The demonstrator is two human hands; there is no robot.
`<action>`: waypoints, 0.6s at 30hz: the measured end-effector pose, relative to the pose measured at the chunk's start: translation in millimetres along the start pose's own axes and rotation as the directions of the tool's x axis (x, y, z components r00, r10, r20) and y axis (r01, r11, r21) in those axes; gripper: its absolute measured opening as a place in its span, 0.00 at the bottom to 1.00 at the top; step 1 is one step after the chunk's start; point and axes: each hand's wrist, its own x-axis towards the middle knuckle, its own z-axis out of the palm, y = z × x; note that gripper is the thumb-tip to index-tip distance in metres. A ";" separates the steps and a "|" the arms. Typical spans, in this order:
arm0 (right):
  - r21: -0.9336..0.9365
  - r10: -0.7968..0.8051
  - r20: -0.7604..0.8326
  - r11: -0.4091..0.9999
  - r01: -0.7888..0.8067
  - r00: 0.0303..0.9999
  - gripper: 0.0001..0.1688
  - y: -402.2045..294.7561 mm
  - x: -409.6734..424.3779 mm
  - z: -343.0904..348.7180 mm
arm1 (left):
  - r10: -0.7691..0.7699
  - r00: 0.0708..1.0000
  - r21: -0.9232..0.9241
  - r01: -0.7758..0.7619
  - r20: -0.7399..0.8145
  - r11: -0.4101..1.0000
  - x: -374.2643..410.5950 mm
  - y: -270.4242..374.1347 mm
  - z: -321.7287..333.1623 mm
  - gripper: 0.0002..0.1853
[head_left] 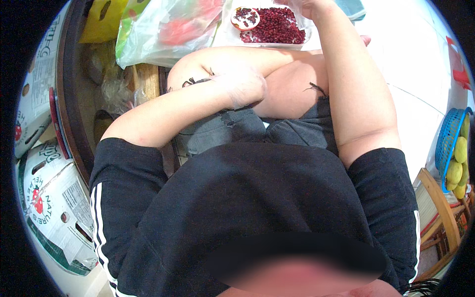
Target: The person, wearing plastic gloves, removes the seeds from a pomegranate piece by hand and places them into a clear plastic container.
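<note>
A clear plastic container (272, 46) filled with loose red pomegranate seeds (278, 26) stands on the floor beyond my legs. A cut pomegranate piece (245, 18), pale with seeds in it, lies at the container's left end. My left hand (246, 85), in a thin clear plastic glove, is curled over my bare leg; its fingers are mostly hidden, so I cannot tell whether it holds anything. At the top edge, beside the container's right end, is my right hand (306, 8), also in clear plastic and partly cut off; what it holds cannot be seen.
A plastic bag (167, 33) with red contents lies left of the container. Printed cartons (55, 200) stand at far left, a yellow carton (105, 18) at upper left. A blue basket (445, 148) with yellow-green fruit (454, 170) and a wooden chair (441, 208) are at right.
</note>
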 end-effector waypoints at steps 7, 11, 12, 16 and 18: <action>0.005 -0.012 0.013 1.000 0.012 1.000 0.20 -0.9 0.9 3.3 | 0.188 0.917 0.039 -0.186 -0.352 0.982 -2.9 -18.0 20.7 0.07; 0.014 0.019 0.022 1.000 -0.020 1.000 0.21 -2.2 0.5 -1.1 | -0.118 0.815 -0.346 -0.105 -0.568 0.932 -36.4 -18.9 -32.9 0.11; 0.017 0.029 0.033 0.999 -0.030 0.999 0.22 -3.2 1.7 -2.3 | -0.211 0.775 -0.322 0.010 -0.596 0.947 -29.3 -28.6 -35.5 0.10; -0.108 0.096 0.151 0.991 -0.080 0.984 0.31 -9.4 -6.3 0.8 | -0.521 0.566 -0.555 0.130 -0.639 0.822 -9.5 -59.4 -35.5 0.14; -0.160 0.161 0.202 0.979 -0.129 0.966 0.34 -6.4 -3.5 -6.4 | -0.646 0.471 -0.724 0.023 -0.600 0.689 4.5 -66.9 -28.9 0.16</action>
